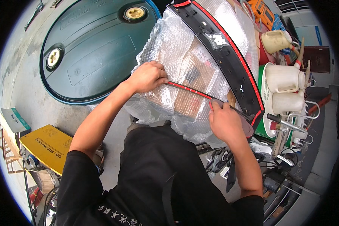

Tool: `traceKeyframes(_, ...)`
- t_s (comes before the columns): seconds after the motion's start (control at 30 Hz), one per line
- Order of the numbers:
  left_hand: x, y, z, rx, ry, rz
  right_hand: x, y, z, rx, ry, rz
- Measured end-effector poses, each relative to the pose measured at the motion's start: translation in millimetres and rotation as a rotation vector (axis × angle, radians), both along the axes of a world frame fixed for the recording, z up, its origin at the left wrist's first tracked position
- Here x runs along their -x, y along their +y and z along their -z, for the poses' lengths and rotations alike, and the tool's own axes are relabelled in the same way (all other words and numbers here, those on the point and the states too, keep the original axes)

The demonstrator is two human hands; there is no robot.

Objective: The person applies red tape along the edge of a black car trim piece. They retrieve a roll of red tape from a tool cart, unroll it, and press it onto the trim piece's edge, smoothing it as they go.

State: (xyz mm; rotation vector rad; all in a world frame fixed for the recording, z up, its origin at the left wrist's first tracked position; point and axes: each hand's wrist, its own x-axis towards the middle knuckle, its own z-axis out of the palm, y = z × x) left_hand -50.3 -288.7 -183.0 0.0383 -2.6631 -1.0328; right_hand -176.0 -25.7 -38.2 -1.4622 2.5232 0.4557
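Observation:
A thin black trim strip (188, 89) with red backing tape lies across the bubble wrap (164, 41). My left hand (150, 76) is closed on the strip's left end, with thumb and fingers pinching it. My right hand (226, 119) grips it farther right, fingers bent over it. Beyond that hand, the strip's right end meets the lower end of a long curved black plastic panel (229, 62). Red tape runs along the panel's outer edge. A pinkish, rounded edge (248, 129) shows beside my right hand; I cannot tell what it belongs to.
At the left stands a large dark green drum (101, 49) with two cream caps. A yellow box (45, 147) sits lower left. Several whitish plastic jugs (288, 79) and a green-and-white bucket (268, 94) crowd the right. Cables and tools (267, 150) lie below them.

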Motion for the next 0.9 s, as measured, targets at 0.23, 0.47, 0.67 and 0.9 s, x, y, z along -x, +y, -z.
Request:
traceKeyframes(0.23, 0.0, 0.0, 0.5, -0.001, 0.001, -0.001, 0.1, -0.3, 0.0, 0.005, -0.009, -0.005)
traceKeyframes(0.47, 1.7, -3.1, 4.8, -0.085, -0.046, -0.041, 0.1, -1.8, -0.3, 0.004, -0.007, -0.015)
traceKeyframes(0.67, 2.7, -5.3, 0.5, -0.138, -0.078, -0.051, 0.1, -1.5, -0.1, 0.004, -0.004, -0.007)
traceKeyframes(0.9, 2.9, -3.1, -3.8, -0.096, -0.102, -0.022, -0.3, -2.7, -1.3, -0.003, -0.017, 0.001)
